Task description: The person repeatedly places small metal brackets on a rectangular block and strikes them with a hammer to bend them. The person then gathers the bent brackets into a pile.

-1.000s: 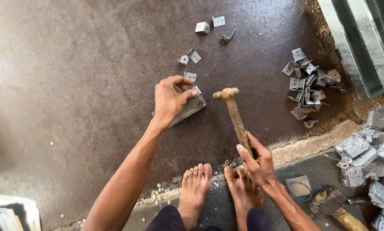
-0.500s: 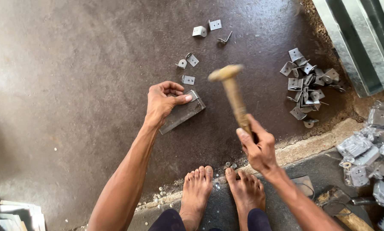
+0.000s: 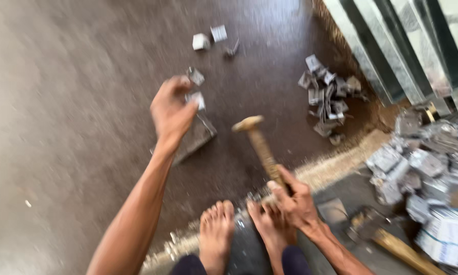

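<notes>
1. A dark brown floor (image 3: pixel 60 102) fills my view from 9 to 12 o'clock.
2. My left hand (image 3: pixel 172 109) pinches a small metal piece (image 3: pixel 197 100) above a flat metal block (image 3: pixel 195 136).
3. My right hand (image 3: pixel 292 201) grips a wooden-handled hammer (image 3: pixel 259 145) at 5 o'clock.
4. A heap of metal brackets (image 3: pixel 328 99) lies at 2 o'clock.

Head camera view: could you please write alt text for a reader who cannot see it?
Seen from above, a person's right hand grips a wooden-handled hammer while the left hand holds a small metal piece over a flat metal block on the dark floor. Bare feet show below.
</notes>
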